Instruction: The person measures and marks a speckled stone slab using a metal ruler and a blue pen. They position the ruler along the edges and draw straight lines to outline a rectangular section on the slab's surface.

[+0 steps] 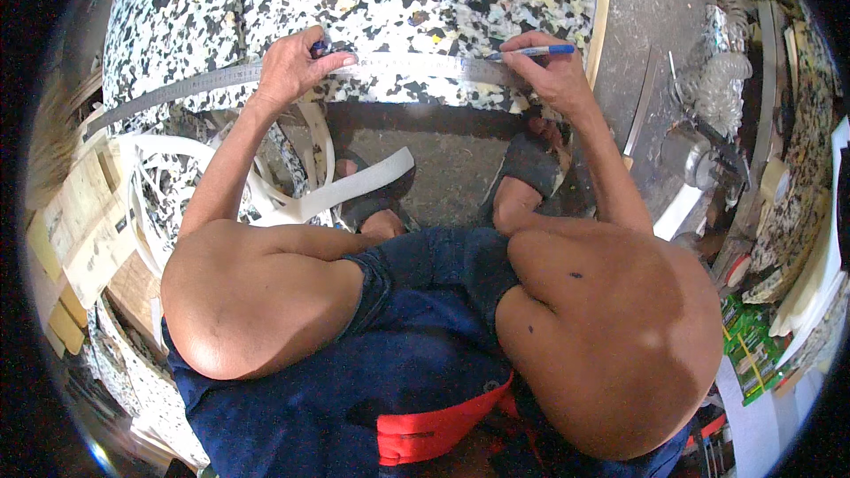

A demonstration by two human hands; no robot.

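Note:
A long metal ruler (412,63) lies along the near edge of a speckled black-and-white foam block (381,0), its left end reaching past the foam's side. My left hand (294,69) is closed over the ruler left of its middle, with the thumb laid along it. A small dark blue thing (320,47) shows by its curled fingers, too hidden to name. Near the ruler's right part, my right hand (560,75) grips a blue-and-white pen (556,50). The pen's tip points left, close to the ruler's far edge; whether it touches the foam I cannot tell.
White foam strips (354,184) lie tangled below my left forearm. Wooden boards (84,221) are stacked at the left. On the floor at right are a metal strip (641,111), crumpled clear plastic (715,93) and a tape roll (775,179). My feet are just below the foam block.

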